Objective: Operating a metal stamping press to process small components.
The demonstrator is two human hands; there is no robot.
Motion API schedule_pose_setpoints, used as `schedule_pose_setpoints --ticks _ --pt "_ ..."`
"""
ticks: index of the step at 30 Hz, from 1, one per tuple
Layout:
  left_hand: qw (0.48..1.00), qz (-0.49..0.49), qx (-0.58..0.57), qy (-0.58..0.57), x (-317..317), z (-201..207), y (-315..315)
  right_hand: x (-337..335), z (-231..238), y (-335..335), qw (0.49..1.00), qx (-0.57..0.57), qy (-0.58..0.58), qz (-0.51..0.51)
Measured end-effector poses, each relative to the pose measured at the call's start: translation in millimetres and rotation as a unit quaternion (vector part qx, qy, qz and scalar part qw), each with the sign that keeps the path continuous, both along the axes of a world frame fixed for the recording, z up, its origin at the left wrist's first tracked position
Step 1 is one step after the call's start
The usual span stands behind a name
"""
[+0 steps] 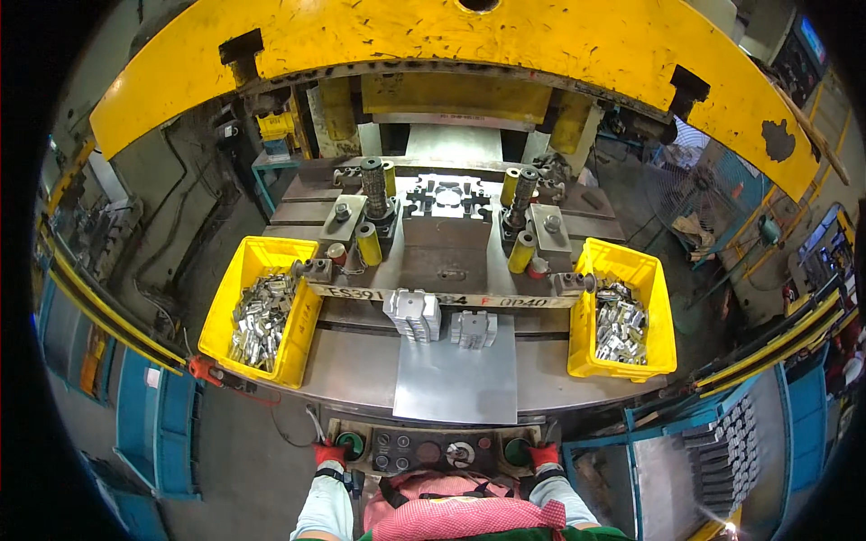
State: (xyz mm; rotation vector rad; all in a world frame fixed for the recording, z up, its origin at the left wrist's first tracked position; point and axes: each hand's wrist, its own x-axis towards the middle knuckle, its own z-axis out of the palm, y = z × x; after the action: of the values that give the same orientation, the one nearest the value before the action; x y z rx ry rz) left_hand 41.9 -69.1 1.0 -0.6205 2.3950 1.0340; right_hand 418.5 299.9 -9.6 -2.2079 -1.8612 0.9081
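Note:
My left hand (329, 453), in a red glove, is at the left end of the control panel (408, 462), beside a round green button (349, 444). A thin grey metal piece (314, 424) rises next to that glove; I cannot tell whether it is held. My right hand (543, 454), also red-gloved, is at the panel's other end, by a second green button (517, 451). The fingers of both hands are too small and partly hidden to read. Ahead, two stacks of shaped metal parts (413, 315) (474, 329) stand on a bare metal sheet (456, 383).
Yellow bins full of metal pieces flank the table, one left (212, 316) and one right (663, 325). Behind the stacks stands a press die (448, 196) with upright guide posts (374, 185). A yellow press beam (469, 41) spans overhead. More parts (735, 442) lie in rows at lower right.

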Motion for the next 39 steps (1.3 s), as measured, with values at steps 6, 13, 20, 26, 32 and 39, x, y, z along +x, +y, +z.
schedule_pose_setpoints --ticks 6,13,20,26,32,39 --pt "0.997 0.048 0.063 0.026 10 32 5 -4 5 -3 0.998 -0.015 0.062 0.016" --pt "1.0 -0.012 -0.002 0.021 6 26 -1 -4 7 -5 0.996 -0.032 0.082 0.008" --pt "0.992 0.054 0.115 0.023 -5 0 4 -4 28 -3 0.996 -0.061 0.068 0.014" --pt "0.991 0.013 0.122 0.052 6 -42 -70 17 30 1 0.983 -0.05 0.063 0.164" --pt "0.869 0.212 0.361 0.263 50 126 -41 87 82 38 0.695 0.11 0.623 -0.34" --pt "0.843 -0.107 0.503 0.16 -41 324 107 -149 349 53 0.776 -0.1 0.62 0.062"
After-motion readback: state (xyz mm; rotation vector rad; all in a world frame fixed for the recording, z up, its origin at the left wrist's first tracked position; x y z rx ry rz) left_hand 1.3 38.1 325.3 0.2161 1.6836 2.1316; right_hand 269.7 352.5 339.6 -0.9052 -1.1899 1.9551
